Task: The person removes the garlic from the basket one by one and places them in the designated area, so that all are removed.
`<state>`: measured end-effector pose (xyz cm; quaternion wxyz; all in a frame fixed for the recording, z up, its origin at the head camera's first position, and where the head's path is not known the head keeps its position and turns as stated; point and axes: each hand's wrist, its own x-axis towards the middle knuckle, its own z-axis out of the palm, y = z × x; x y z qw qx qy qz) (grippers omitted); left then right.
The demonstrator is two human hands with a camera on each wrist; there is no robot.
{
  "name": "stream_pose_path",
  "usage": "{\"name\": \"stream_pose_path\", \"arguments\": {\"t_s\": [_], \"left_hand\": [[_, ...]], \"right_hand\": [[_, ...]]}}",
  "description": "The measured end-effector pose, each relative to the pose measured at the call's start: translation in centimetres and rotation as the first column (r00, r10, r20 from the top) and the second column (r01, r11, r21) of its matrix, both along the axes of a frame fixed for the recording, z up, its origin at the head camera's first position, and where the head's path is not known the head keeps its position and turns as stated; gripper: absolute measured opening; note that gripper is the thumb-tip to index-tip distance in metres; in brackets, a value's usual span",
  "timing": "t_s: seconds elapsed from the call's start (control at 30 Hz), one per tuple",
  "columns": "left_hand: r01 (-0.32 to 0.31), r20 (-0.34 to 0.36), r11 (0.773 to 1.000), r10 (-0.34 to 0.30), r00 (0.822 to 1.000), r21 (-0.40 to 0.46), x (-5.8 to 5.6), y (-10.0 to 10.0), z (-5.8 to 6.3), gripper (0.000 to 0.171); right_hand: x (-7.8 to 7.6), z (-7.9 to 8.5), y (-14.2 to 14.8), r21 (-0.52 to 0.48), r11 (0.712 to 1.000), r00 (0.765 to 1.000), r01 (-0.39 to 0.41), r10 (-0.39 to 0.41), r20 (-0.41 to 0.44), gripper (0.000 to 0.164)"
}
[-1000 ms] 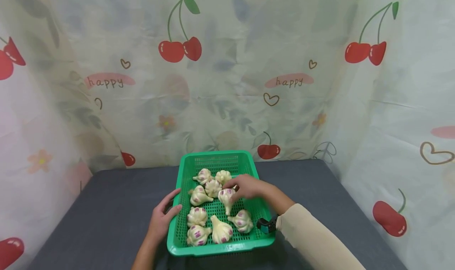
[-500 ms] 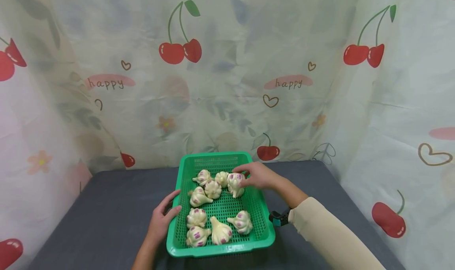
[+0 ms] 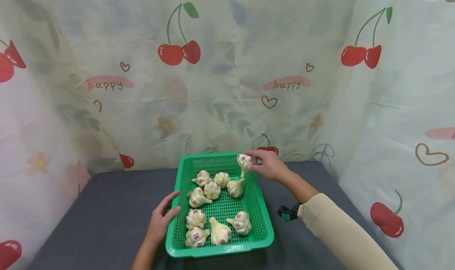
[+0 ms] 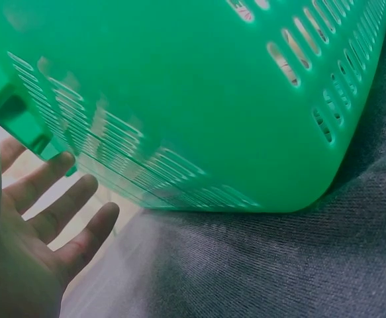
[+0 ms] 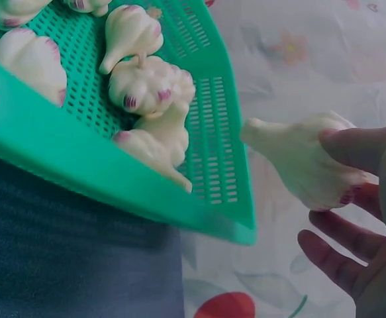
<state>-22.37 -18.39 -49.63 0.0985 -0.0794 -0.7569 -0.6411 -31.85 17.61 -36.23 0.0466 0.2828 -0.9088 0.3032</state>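
Note:
A garlic bulb [image 3: 244, 162], white with purple marks, is pinched between the thumb and fingers of my right hand [image 3: 268, 165]. It is held over the basket's back right corner, its stalk pointing down in the head view. In the right wrist view the held garlic bulb [image 5: 305, 159] shows beside the basket rim. Just below it another garlic bulb [image 3: 235, 188] lies in the green plastic basket [image 3: 267, 222]. My left hand [image 3: 160, 218] rests at the basket's left rim; in the left wrist view its fingers [image 4: 80, 199] are spread and fairly straight.
Several more garlic bulbs lie in the basket, with a group [image 3: 211, 190] toward the back and others [image 3: 220, 232] near the front. The basket stands on a dark grey cloth-covered table [image 3: 117, 214]. A printed curtain [image 3: 220, 84] closes off the back and sides.
My right hand has raised the garlic bulb from the basket's middle, up and toward the back right. The bulb beneath it has come into view. My left hand has stayed at the rim.

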Motion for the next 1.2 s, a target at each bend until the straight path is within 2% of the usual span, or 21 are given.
{"name": "stream_pose_path", "arguments": {"t_s": [0.27,0.53,0.67,0.8,1.0,1.2], "left_hand": [[-0.017,0.003,1.0,0.017,1.0,-0.011,-0.1,0.0,-0.1,0.046],[-0.024,0.007,1.0,0.024,1.0,-0.01,-0.2,-0.1,-0.3,0.045],[-0.014,-0.016,1.0,0.014,1.0,-0.011,-0.2,-0.2,-0.4,0.045],[0.006,-0.064,1.0,-0.007,0.998,-0.017,-0.1,-0.3,-0.5,0.045],[0.018,-0.081,1.0,-0.018,0.997,-0.004,-0.2,-0.3,-0.6,0.045],[0.015,-0.076,1.0,-0.015,0.997,-0.003,-0.2,-0.3,-0.7,0.045]], "right_hand": [[-0.2,-1.5,1.5,-0.073,0.994,0.997,0.077,-0.079,-0.026,0.05],[-0.6,-3.5,3.3,-0.172,0.969,0.982,0.18,-0.187,-0.026,0.049],[-0.9,-4.9,4.1,-0.269,0.936,0.972,0.229,-0.234,0.01,0.049],[-1.3,-6.3,4.5,-0.342,0.886,0.948,0.312,-0.313,0.054,0.05],[-1.9,-8.5,4.4,-0.346,0.838,0.903,0.421,-0.421,0.079,0.052],[-2.7,-10.7,4.7,-0.342,0.819,0.885,0.461,-0.451,0.114,0.049]]}}
